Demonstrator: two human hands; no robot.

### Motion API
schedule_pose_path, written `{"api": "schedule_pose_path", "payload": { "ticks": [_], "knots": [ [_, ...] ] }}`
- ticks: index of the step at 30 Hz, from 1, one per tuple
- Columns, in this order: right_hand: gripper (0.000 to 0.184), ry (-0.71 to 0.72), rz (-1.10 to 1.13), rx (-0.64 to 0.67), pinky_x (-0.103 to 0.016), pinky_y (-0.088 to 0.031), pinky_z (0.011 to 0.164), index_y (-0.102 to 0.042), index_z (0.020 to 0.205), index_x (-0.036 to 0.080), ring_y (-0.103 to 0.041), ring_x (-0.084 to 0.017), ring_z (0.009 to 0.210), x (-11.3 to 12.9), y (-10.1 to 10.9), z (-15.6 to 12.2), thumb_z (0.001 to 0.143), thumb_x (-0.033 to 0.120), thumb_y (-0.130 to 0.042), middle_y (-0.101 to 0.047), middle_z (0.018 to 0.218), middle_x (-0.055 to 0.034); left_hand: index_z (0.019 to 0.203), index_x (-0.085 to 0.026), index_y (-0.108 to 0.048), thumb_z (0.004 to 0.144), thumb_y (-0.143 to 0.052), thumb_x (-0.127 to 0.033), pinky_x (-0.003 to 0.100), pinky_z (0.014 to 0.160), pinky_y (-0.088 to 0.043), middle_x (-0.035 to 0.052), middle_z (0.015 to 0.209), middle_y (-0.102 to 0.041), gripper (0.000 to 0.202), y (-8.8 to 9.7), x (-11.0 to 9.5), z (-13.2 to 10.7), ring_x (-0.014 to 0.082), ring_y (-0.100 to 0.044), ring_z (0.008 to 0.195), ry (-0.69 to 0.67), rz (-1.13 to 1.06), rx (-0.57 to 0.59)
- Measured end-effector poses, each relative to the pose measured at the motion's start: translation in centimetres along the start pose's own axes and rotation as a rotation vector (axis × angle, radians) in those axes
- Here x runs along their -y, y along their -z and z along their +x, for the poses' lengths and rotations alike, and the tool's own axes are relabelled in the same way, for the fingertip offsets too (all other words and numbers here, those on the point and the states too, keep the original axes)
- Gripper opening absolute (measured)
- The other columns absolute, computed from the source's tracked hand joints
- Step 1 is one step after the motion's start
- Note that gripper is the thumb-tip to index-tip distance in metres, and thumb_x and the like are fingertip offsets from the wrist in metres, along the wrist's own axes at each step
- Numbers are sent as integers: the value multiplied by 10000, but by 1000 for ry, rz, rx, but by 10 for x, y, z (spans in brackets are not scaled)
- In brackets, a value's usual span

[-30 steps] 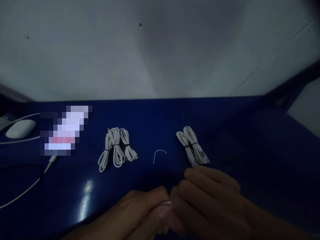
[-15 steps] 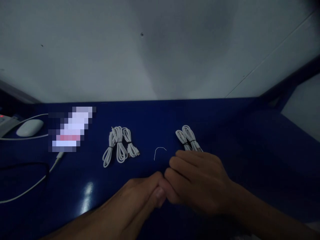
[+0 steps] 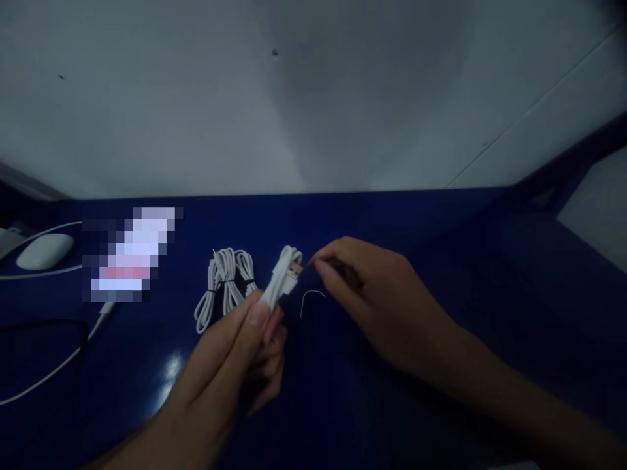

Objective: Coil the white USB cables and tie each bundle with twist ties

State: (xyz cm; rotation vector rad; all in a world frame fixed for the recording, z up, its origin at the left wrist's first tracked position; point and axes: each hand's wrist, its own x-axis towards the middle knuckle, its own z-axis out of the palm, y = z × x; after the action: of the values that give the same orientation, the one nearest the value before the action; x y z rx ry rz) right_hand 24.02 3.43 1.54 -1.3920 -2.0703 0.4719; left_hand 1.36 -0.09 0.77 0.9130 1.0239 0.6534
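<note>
A folded white USB cable (image 3: pixel 280 277) is gripped between the thumb and fingers of my left hand (image 3: pixel 245 346), tilted up and to the right. Its metal USB plug (image 3: pixel 295 269) shows near the top of the bundle. Right beside that plug, the thumb and forefinger of my right hand (image 3: pixel 377 287) are pinched together; whatever may be between them is too small to make out. Behind my left hand lie several coiled white cables (image 3: pixel 226 274) with dark ties. A thin white curved strand (image 3: pixel 306 297) lies on the blue table between my hands.
A blurred-out lit phone-like screen (image 3: pixel 137 251) lies on the left with a white cord (image 3: pixel 63 359) plugged into it. Beyond it sits a white rounded object (image 3: pixel 46 252), perhaps a mouse. The blue tabletop (image 3: pixel 313 219) ends at a pale wall (image 3: pixel 196 130).
My hands, together low in front before, have come apart and risen. A folded cable now shows in my left hand. The cable pair on the right is no longer visible, my right hand covering that spot.
</note>
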Motion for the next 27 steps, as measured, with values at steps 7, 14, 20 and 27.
{"api": "schedule_pose_path", "payload": {
  "ticks": [7, 14, 20, 27],
  "knots": [
    [80, 34, -197, 226, -366, -587, 774, -750, 1119, 161, -737, -223, 924, -16, -19, -9, 1082, 91, -742, -740, 1169, -88, 877, -265, -521, 1109, -664, -662, 221, 529, -436, -50, 767, -428, 481, 2, -1, 4, 135, -386, 624, 3, -40, -95],
    [131, 34, -155, 236, -319, -486, 605, -705, 1062, 172, -651, -182, 755, -22, -25, -13, 1120, 74, -642, -731, 1073, -84, 908, -277, -532, 1105, -660, -680, 210, 527, -437, -56, 774, -438, 466, 7, 7, 0, 129, -404, 616, 19, -50, -109],
    [103, -72, 101, 193, -246, -546, 596, -703, 1056, 227, -664, -128, 695, -10, -16, -9, 1146, 184, -676, -722, 886, 24, 938, -268, -595, 1072, -743, -642, 184, 578, -503, -40, 832, -532, 424, 7, 7, 3, 126, -488, 677, 37, -124, -199],
    [126, -22, 315, -268, -226, -593, 547, -712, 972, 246, -729, -116, 646, 10, -8, -13, 1051, 174, -779, -782, 832, 38, 857, -252, -568, 1044, -767, -669, 178, 514, -437, -51, 784, -481, 498, -1, -3, 2, 106, -409, 612, 41, -138, -211]
  ]
}}
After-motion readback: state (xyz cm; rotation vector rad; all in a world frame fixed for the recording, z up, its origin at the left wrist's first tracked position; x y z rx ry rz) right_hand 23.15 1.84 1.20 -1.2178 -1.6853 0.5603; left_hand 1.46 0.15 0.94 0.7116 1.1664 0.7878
